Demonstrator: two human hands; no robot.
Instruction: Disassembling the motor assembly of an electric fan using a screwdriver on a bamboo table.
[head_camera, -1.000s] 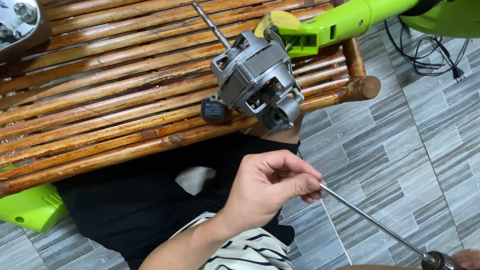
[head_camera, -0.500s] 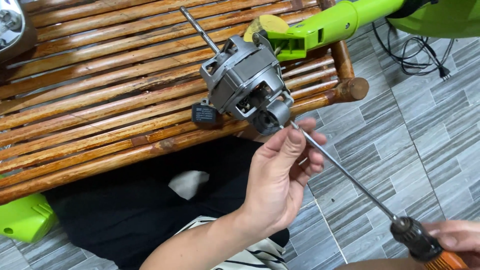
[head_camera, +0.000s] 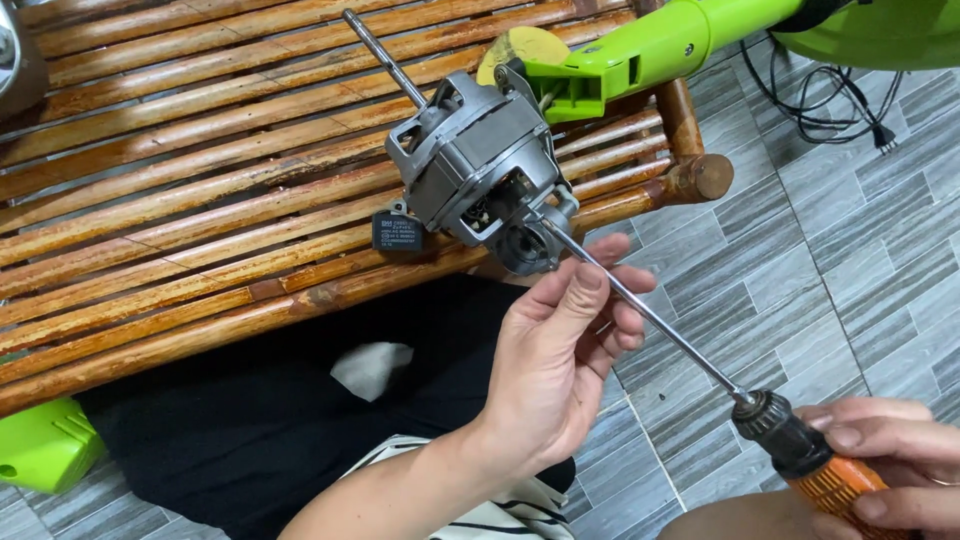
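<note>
The work in hand is driving a long screwdriver (head_camera: 655, 320) into the rear of a grey fan motor (head_camera: 480, 170), which rests on the front slats of a bamboo bench (head_camera: 200, 200) with its bare spindle pointing up and away.

**Grip state**
- The right hand (head_camera: 890, 460) is closed around the orange screwdriver handle (head_camera: 835, 485), low and to the right of the motor.
- The left hand (head_camera: 560, 360) has thumb and fingers drawn together on the steel shaft, just below the motor. Contact with the housing itself cannot be confirmed.

**Procedure, as judged from this view**
1. Keep the shaft in a straight line with the fastener; the tip enters the housing beside the round rear boss, and whether it is seated is hidden.
2. Use the left-hand fingers as a loose guide only, letting the shaft turn between them.
3. Push along the shaft axis from the handle. The motor appears unclamped, so side load could roll it toward the bench edge.

**Surroundings**
- A small black capacitor (head_camera: 397, 230) hangs at the motor's left.
- A green fan neck (head_camera: 640, 55) joins the motor at upper right.
- A black power cord (head_camera: 830, 95) lies on the grey tiled floor (head_camera: 800, 250), well to the right of the motor.
</note>
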